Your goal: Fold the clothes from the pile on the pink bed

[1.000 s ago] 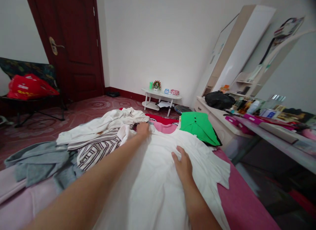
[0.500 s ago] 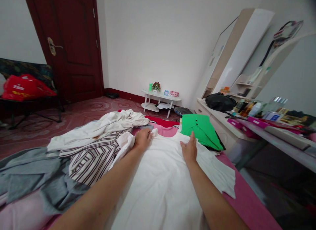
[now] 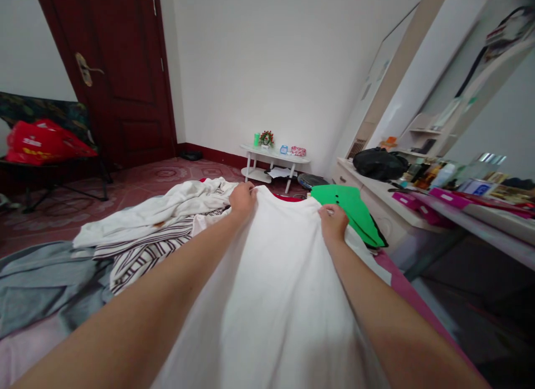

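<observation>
A white T-shirt (image 3: 284,277) stretches from its neckline down toward me, its upper part lifted. My left hand (image 3: 243,200) is closed on the shirt at the left end of the neckline. At the right end, my right hand (image 3: 334,219) pinches the other shoulder. A green folded garment (image 3: 340,202) with dark buttons lies just behind my right hand. Left of the shirt is a pile with a white garment (image 3: 167,208), a striped garment (image 3: 142,261) and grey clothing (image 3: 45,277). The pink bed surface (image 3: 412,291) shows along the right.
A low white table (image 3: 276,153) with small items stands by the far wall. On the right is a dressing table (image 3: 371,191) with a black bag (image 3: 380,164) and bottles. At left, a red bag (image 3: 45,142) rests on a folding chair near the dark red door (image 3: 112,71).
My right hand, its fingers apart before, has closed on the shirt's right shoulder. Both hands have raised the neckline, and the fabric is pulled straighter.
</observation>
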Motion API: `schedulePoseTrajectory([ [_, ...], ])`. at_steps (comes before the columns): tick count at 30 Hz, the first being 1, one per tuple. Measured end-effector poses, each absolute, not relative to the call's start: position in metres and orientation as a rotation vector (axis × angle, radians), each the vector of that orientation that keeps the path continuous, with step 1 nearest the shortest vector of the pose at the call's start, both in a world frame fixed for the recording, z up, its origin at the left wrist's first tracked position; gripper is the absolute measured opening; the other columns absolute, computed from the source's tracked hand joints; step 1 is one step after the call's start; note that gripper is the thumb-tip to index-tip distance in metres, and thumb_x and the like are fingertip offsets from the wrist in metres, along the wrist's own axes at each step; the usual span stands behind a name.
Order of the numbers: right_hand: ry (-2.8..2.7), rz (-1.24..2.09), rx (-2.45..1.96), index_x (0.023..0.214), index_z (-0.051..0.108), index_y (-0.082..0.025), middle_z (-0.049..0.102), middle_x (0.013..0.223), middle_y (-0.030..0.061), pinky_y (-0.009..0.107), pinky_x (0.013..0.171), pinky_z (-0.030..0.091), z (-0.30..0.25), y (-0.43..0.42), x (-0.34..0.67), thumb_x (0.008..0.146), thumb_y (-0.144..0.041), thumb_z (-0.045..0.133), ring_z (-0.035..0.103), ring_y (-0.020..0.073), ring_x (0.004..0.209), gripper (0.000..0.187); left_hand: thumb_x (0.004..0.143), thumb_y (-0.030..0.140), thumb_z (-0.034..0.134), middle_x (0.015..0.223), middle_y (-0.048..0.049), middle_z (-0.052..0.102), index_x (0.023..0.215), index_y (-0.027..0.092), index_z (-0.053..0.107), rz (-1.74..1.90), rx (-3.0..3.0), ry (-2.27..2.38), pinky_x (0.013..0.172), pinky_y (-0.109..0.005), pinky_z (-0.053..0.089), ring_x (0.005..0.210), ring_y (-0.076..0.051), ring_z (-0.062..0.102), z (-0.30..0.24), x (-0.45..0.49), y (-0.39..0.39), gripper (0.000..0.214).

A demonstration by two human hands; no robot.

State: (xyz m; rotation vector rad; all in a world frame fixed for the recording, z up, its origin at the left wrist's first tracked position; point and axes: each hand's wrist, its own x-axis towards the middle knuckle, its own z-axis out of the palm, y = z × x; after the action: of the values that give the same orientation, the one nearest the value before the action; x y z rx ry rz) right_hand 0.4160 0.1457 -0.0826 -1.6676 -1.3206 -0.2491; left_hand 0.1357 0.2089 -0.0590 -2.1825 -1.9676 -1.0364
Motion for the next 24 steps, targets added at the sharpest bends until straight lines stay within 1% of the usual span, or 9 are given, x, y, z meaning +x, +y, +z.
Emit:
schedulePoseTrajectory([
  [3, -1.521, -0.207, -1.614, 0.120, 0.059, -0.010, 0.059, 0.125, 0.0156, 0.037, 0.096, 0.044, -0.100, 0.136, 0.405, 0.077, -0.021, 0.053, 0.057, 0.0239, 0.110, 0.044, 0.090, 0.025, 0.046, 0.110, -0.0127, 0.062, 0.105, 0.018, 0.065, -0.890, -2.254, -1.906, 0.085, -0.037, 0.042, 0.105, -0.027, 0.055, -0.071, 0.136, 0.210, 0.025],
  [5, -1.782, -0.187, -1.601, 0.129, 0.054, -0.016, 0.049, 0.139, 0.0115, 0.038, 0.106, 0.036, -0.116, 0.125, 0.398, 0.079, -0.020, 0.055, 0.046, 0.0235, 0.126, 0.050, 0.087, 0.014, 0.046, 0.118, -0.0169, 0.058, 0.111, 0.015, 0.063, -0.796, -2.327, -1.808, 0.093, -0.043, 0.038, 0.114, -0.031, 0.049, -0.083, 0.136, 0.203, 0.030],
  [7, -2.067, -0.222, -1.661, 0.131, 0.054, -0.021, 0.043, 0.146, 0.0074, 0.045, 0.113, 0.024, -0.128, 0.115, 0.393, 0.087, -0.023, 0.048, 0.034, 0.0250, 0.137, 0.044, 0.084, 0.008, 0.044, 0.131, -0.0193, 0.050, 0.116, 0.011, 0.061, -0.710, -2.437, -1.650, 0.103, -0.048, 0.030, 0.125, -0.032, 0.041, -0.094, 0.136, 0.192, 0.036],
  [8, -2.181, -0.255, -1.714, 0.133, 0.053, -0.023, 0.041, 0.148, 0.0066, 0.048, 0.114, 0.019, -0.131, 0.111, 0.391, 0.092, -0.025, 0.042, 0.029, 0.0258, 0.139, 0.042, 0.084, 0.006, 0.044, 0.136, -0.0188, 0.046, 0.116, 0.011, 0.061, -0.666, -2.505, -1.554, 0.108, -0.048, 0.026, 0.129, -0.031, 0.037, -0.098, 0.136, 0.185, 0.036],
  [10, -2.295, -0.307, -1.841, 0.139, 0.047, -0.025, 0.035, 0.152, 0.0059, 0.052, 0.115, 0.014, -0.134, 0.105, 0.388, 0.097, -0.032, 0.033, 0.022, 0.0261, 0.142, 0.044, 0.084, 0.006, 0.045, 0.142, -0.0163, 0.042, 0.114, 0.010, 0.062, -0.577, -2.638, -1.367, 0.113, -0.044, 0.019, 0.134, -0.028, 0.033, -0.103, 0.137, 0.169, 0.035],
  [13, -2.328, -0.256, -2.002, 0.147, 0.033, -0.025, 0.022, 0.157, 0.0050, 0.051, 0.116, 0.013, -0.130, 0.094, 0.381, 0.099, -0.040, 0.025, 0.014, 0.0246, 0.145, 0.051, 0.083, 0.008, 0.048, 0.146, -0.0134, 0.039, 0.122, 0.013, 0.058, -0.479, -2.789, -1.156, 0.114, -0.038, 0.023, 0.136, -0.024, 0.034, -0.103, 0.130, 0.136, 0.040],
  [17, -2.340, -0.051, -2.097, 0.150, 0.021, -0.028, 0.012, 0.159, 0.0019, 0.054, 0.114, 0.017, -0.126, 0.058, 0.374, 0.098, -0.048, 0.018, 0.009, 0.0244, 0.146, 0.056, 0.081, 0.008, 0.052, 0.152, -0.0127, 0.028, 0.136, 0.018, 0.044, -0.451, -3.004, -0.936, 0.110, -0.037, 0.035, 0.135, -0.026, 0.036, -0.093, 0.092, 0.075, 0.057],
  [20, -2.394, 0.028, -2.050, 0.151, 0.020, -0.030, 0.010, 0.159, 0.0008, 0.054, 0.114, 0.017, -0.125, 0.012, 0.376, 0.098, -0.050, 0.018, 0.007, 0.0242, 0.146, 0.057, 0.082, 0.008, 0.052, 0.152, -0.0113, 0.027, 0.138, 0.021, 0.042, -0.365, -3.166, -0.872, 0.109, -0.036, 0.038, 0.134, -0.026, 0.038, -0.081, 0.045, 0.025, 0.058],
  [24, -2.427, 0.129, -1.963, 0.150, 0.022, -0.028, 0.009, 0.159, 0.0020, 0.051, 0.116, 0.014, -0.122, -0.067, 0.385, 0.097, -0.051, 0.023, 0.004, 0.0237, 0.146, 0.059, 0.086, 0.010, 0.049, 0.152, -0.0079, 0.027, 0.133, 0.025, 0.048, -0.319, -3.257, -0.945, 0.111, -0.038, 0.035, 0.135, -0.025, 0.036, -0.075, -0.018, -0.034, 0.049],
])
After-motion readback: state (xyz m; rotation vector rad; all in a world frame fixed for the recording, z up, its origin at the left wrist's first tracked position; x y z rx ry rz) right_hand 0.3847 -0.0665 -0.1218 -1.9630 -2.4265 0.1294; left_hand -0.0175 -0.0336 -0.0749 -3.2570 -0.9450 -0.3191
